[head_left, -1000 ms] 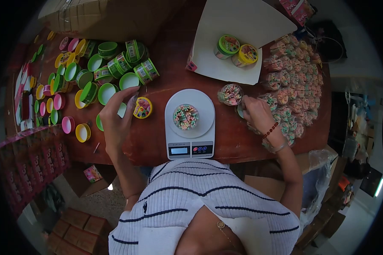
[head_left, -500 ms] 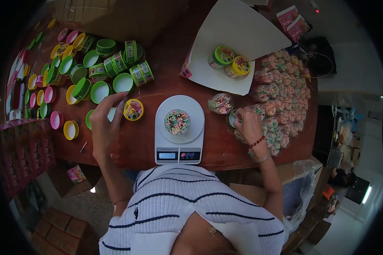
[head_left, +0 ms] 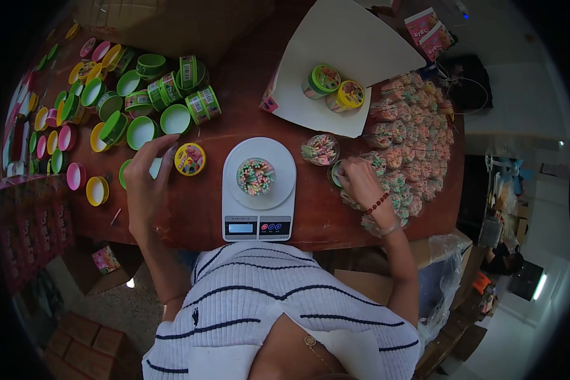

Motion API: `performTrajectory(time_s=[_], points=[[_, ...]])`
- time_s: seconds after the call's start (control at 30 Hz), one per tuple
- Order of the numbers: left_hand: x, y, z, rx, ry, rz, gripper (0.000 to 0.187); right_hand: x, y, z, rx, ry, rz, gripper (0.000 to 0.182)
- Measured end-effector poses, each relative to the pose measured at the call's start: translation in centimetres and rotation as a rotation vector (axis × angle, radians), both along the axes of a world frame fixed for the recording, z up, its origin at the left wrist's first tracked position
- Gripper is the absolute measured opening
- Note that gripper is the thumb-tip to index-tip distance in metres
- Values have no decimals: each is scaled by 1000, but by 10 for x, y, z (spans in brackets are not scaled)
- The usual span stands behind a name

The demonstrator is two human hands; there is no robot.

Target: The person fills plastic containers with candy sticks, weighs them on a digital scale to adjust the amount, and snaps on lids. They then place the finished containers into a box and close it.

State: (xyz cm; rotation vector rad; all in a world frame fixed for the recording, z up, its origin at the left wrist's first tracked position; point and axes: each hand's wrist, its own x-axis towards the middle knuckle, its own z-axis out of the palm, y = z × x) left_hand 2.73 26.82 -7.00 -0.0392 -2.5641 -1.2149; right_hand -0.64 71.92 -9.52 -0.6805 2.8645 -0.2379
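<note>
My left hand (head_left: 147,183) curves round a green-rimmed tub (head_left: 155,168) with a white inside, left of the scale. Just right of its fingertips lies a round yellow-rimmed tub (head_left: 190,159) with a printed top. In the middle, a white digital scale (head_left: 259,215) carries a clear cup (head_left: 256,177) packed with small pastel sticks. To the right, my right hand (head_left: 360,182) has its fingers closed at a clear cup (head_left: 335,175) with green in it; the fingers cover what they grip. Another clear cup of sticks (head_left: 320,150) stands just behind.
Green, yellow and pink tubs (head_left: 142,132) crowd the left of the table. Many bundles of sticks (head_left: 418,133) cover the right side. Behind the scale, a white open carton (head_left: 291,95) holds a green-topped tub (head_left: 323,80) and a yellow-topped tub (head_left: 346,95).
The whole view has shifted slightly, so the table and its things sit a little further left. Both hands keep about the same places among the things.
</note>
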Motion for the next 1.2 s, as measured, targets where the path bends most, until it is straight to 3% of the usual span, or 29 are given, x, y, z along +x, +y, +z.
performTrajectory(time_s=[0.1, 0.23, 0.3, 0.43, 0.53, 0.83, 1.0, 1.1, 1.17, 1.2], points=[[1, 1, 1, -9, 0, -4, 27, 4, -3, -2, 96, 106, 64, 16], [6, -3, 5, -6, -7, -6, 27, 8, -17, 44, -37, -7, -117, 14], [11, -5, 5, -13, -26, 9, 27, 15, -52, 79, -486, -79, -343, 21], [6, 0, 4, -27, -18, -27, 27, 24, -122, 80, -925, -71, -291, 16], [5, 4, 7, -6, -16, -50, 26, 18, -147, 63, -773, 0, -134, 11], [12, -5, -3, 2, -40, -41, 25, 18, -162, 57, -650, -34, -140, 26], [14, -7, -3, 13, -43, -21, 27, 20, -141, 57, -756, -46, -211, 32], [17, -14, -2, -27, -90, 19, 35, 24, -122, 58, -834, -34, -343, 30], [18, -12, -2, -176, -172, -43, 54, 25, -107, 49, -835, 85, -391, 27], [17, -7, -5, -178, -182, -48, 54, 26, -98, 43, -838, 58, -423, 25]])
